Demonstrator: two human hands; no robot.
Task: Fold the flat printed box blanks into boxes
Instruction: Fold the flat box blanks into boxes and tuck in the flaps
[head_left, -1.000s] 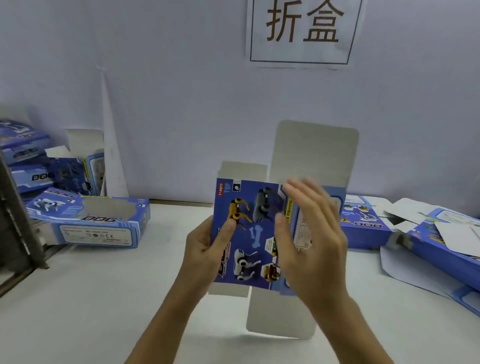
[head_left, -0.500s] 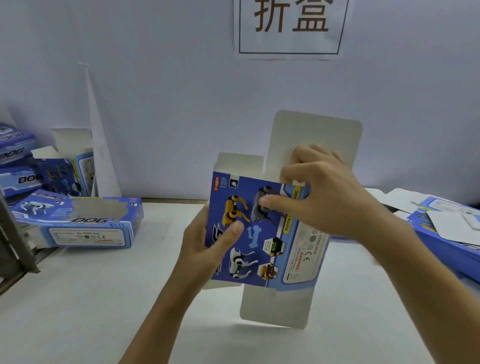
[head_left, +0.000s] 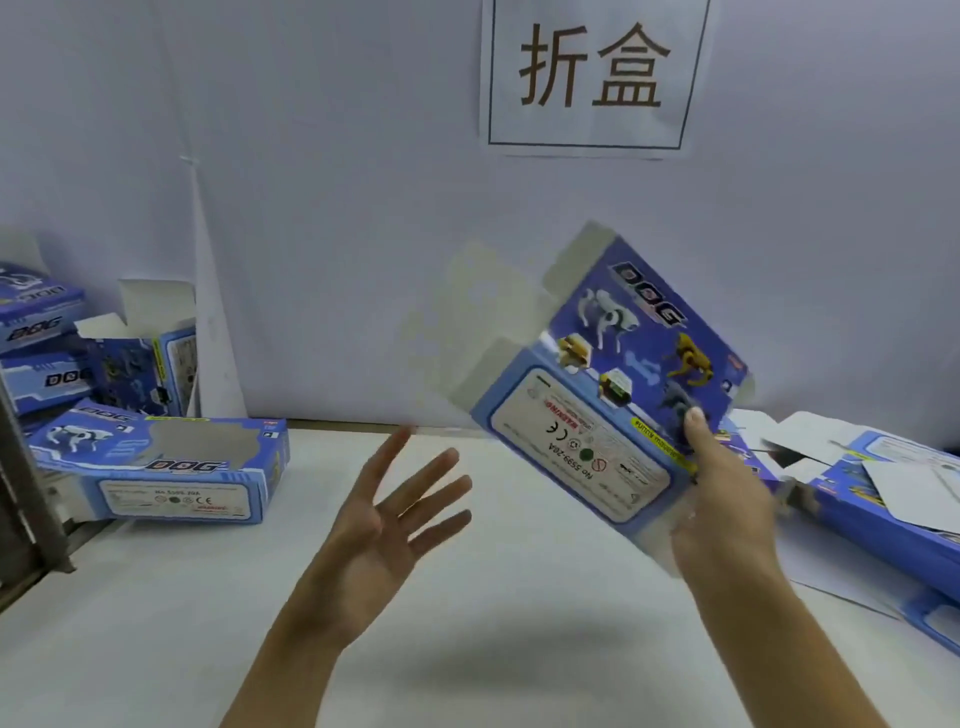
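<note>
— What sits at the table's (head_left: 519, 597) left edge?
— A folded box (head_left: 171, 470) lies flat there, with more folded boxes (head_left: 47, 343) stacked behind it against the wall (head_left: 337, 208).
— And the right edge?
— A pile of flat blanks (head_left: 893, 499) lies there.
— In between?
— The left hand (head_left: 384, 525) hovers over the table's middle, fingers spread. To its right the right hand (head_left: 722, 499) holds a box blank (head_left: 613, 389) tilted above the table.
— Behind it all?
— A paper sign (head_left: 592, 73) hangs on the wall.
</note>
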